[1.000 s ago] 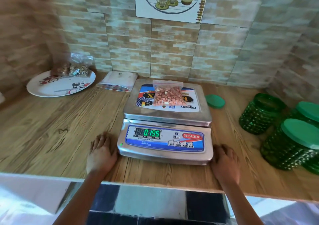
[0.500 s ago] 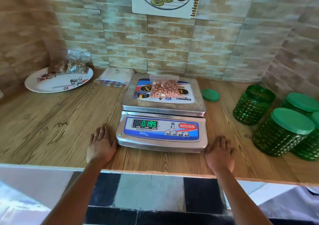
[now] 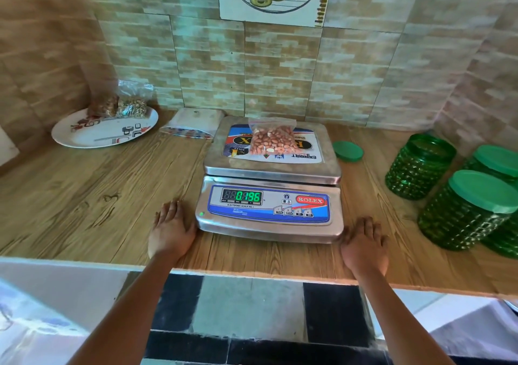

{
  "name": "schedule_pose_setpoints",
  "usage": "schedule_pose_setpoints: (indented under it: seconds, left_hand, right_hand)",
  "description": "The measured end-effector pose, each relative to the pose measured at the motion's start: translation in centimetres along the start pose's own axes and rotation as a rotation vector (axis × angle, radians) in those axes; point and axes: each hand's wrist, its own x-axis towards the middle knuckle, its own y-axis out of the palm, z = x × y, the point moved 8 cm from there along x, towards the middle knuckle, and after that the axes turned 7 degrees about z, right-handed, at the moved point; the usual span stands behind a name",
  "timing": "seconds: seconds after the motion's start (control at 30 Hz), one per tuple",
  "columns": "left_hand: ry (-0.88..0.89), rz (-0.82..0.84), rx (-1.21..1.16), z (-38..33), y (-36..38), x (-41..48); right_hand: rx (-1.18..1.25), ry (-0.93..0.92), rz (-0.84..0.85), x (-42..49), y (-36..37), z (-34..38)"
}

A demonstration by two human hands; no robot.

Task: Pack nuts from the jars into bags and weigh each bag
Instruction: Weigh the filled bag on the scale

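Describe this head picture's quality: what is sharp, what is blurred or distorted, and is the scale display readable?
Head view: the scale and its green display, reading 0.196, are sharp; wide-angle distortion stretches and leans the green jars at right; the left wall and the bottom-left corner are smeared.

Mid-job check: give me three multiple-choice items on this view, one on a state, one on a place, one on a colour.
1. The left hand and right hand are:
A. clenched into fists
B. flat on the counter, holding nothing
C. raised in the air

2. The bag of peanuts lies:
A. on the counter
B. on the pan of the scale
C. in the right hand

3. The loose lid is:
A. red
B. white
C. green

Answers: 1 B, since the fingers lie straight on the wood on either side of the scale; 2 B, since the bag sits on the pan and the display shows a reading; 3 C, since the lid is plainly green.
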Motion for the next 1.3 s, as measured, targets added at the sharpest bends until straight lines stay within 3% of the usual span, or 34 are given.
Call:
schedule_pose_setpoints:
  seconds: [1.13,1.3]
  left_hand:
    - [0.038,-0.066,-0.079,0.2,-0.3,-0.2]
    - [0.042,-0.141,-0.150,0.9,-0.1,-0.1]
  right_hand:
    - [0.030,-0.015,-0.006,-0.5,-0.6,0.1]
    - [0.238,-0.009,-0.120,0.4,-2.7,-0.7]
